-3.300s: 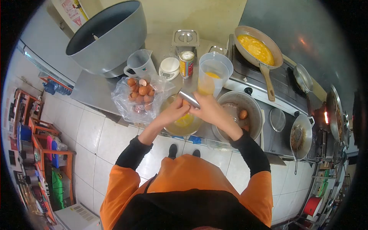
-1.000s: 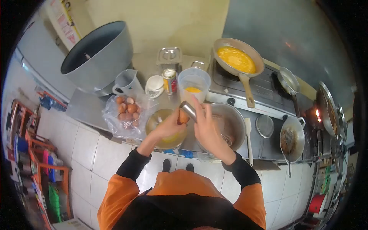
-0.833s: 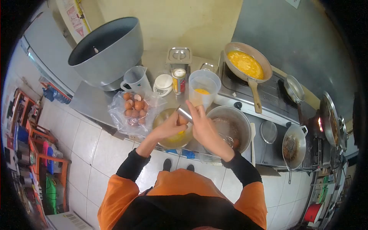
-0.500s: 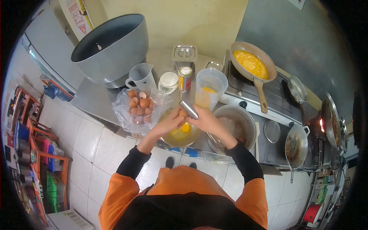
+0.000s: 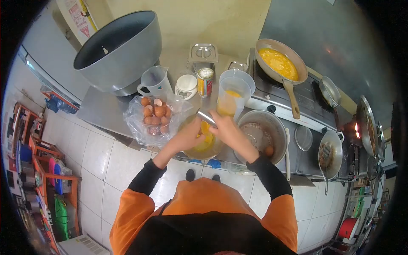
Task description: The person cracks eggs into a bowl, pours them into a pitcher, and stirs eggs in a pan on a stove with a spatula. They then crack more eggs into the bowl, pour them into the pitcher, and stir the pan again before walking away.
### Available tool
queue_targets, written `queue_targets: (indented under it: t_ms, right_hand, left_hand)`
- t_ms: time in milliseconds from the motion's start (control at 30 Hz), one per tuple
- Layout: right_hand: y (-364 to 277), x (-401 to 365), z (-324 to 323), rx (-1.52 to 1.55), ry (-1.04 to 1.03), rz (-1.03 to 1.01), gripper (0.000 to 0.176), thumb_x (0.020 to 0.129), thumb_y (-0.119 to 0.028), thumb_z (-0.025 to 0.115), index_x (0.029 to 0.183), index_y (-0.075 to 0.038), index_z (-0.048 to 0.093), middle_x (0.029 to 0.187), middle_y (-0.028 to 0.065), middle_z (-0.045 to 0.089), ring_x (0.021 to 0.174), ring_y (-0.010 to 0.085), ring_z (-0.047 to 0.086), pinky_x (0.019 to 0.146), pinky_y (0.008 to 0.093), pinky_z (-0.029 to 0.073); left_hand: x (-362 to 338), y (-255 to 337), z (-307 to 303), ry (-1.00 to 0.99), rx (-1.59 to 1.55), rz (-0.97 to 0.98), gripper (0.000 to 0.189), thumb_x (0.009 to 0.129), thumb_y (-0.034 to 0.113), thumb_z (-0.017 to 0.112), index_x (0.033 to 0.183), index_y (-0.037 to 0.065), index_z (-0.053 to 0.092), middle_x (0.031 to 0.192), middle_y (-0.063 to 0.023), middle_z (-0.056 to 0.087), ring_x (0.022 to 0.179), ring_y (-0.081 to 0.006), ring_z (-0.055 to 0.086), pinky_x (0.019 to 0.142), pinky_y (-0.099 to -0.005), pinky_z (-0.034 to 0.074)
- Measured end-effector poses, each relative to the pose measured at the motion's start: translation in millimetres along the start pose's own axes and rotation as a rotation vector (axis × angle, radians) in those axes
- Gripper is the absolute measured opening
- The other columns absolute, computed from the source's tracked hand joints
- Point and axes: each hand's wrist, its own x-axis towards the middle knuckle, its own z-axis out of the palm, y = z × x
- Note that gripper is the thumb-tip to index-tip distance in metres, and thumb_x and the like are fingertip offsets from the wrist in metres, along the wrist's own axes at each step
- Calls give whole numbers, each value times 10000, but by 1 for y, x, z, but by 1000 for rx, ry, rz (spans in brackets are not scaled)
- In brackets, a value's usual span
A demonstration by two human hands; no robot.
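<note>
My left hand (image 5: 188,135) is closed over a bowl (image 5: 220,148) that has yellow egg (image 5: 205,143) in it; what its fingers hold is hidden. My right hand (image 5: 226,127) grips a shiny metal cylinder (image 5: 206,117) beside it. Yellow yolk shows between the two hands, above the bowl. To the left, a clear plastic bag (image 5: 135,117) holds several brown eggshells (image 5: 160,111). On the right, a large pot (image 5: 279,127) has one brown egg (image 5: 269,151) inside. Behind my right hand stands a translucent jug (image 5: 236,90) with yellow liquid.
A big grey vessel (image 5: 123,51), measuring jug (image 5: 155,80), white scale (image 5: 186,86), can (image 5: 205,83) and metal container (image 5: 203,54) stand behind. At right are a pan of yellow egg (image 5: 287,75) on the stove, a strainer (image 5: 303,138), another pan (image 5: 330,148) and a flame (image 5: 357,131).
The brown egg between my hands no longer shows, and yellow yolk appears there. My hands have parted slightly. The brown egg in the pot has come into view beside my right forearm.
</note>
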Motion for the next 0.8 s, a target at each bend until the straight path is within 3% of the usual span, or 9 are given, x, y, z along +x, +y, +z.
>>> queue_targets:
  t_ms: [133,233,333,433,500,567,667,767,800]
  right_hand:
    - [-2,-5,4,-94,6,-22,473,716,-63,622,1153,-57,443,803,239,596,730,390,598,622,446,480]
    - [-4,-4,6,-55,36,-45,459,719,-71,631,1140,-63,447,830,228,602,742,384,601,625,441,485]
    - [-15,0,5,23,77,-66,458,733,-84,635,1153,-71,453,849,218,608,766,384,602,634,436,490]
    - [-33,-2,-8,49,113,-22,462,764,-119,638,1186,-93,451,890,210,610,805,383,601,657,433,490]
    - [-48,-8,-27,46,118,59,455,780,-136,637,1195,-100,453,917,211,609,829,383,599,670,429,488]
    - [-60,-20,-50,38,110,169,435,789,-139,633,1187,-94,462,936,219,605,846,385,597,678,425,487]
    - [-51,-44,-71,53,319,103,419,788,-104,622,1179,-83,474,896,217,611,796,374,615,651,401,495]
    - [-40,-80,-98,-71,459,221,390,796,-116,623,1154,-33,494,906,218,614,802,369,618,660,375,491]
    - [-36,-95,-107,-106,509,270,386,796,-119,625,1148,-22,498,912,218,615,803,370,618,661,372,491]
  left_hand:
    - [1,-23,9,111,444,183,667,711,82,599,1288,-19,279,1069,-227,503,871,-367,548,761,-424,451]
    - [-7,-9,8,134,103,104,575,764,23,573,1272,-25,310,1183,-182,479,994,-305,535,821,-348,452]
    - [-11,-11,16,283,-393,-33,544,774,48,571,1284,41,378,1098,-136,509,909,-212,543,759,-332,445]
    - [-10,-43,15,475,-497,-39,465,829,55,541,1273,41,402,1127,-106,492,942,-160,501,780,-285,427]
    - [-6,-68,-5,768,-274,-43,457,841,64,542,1276,46,402,1169,-112,477,984,-174,495,816,-267,418]
    - [-8,-71,-36,896,-101,-154,472,838,104,562,1279,51,403,1242,-151,445,1087,-248,466,912,-340,382]
    - [-29,-145,-42,501,634,-283,479,836,161,574,1273,50,414,1322,-180,387,1182,-330,404,988,-440,306]
    - [-33,-108,-21,552,955,-388,454,845,202,563,1256,57,437,1361,-186,348,1216,-391,346,1013,-498,247]
    - [-23,-84,-18,625,892,-287,453,831,187,569,1249,60,447,1349,-184,365,1209,-389,356,1012,-490,255]
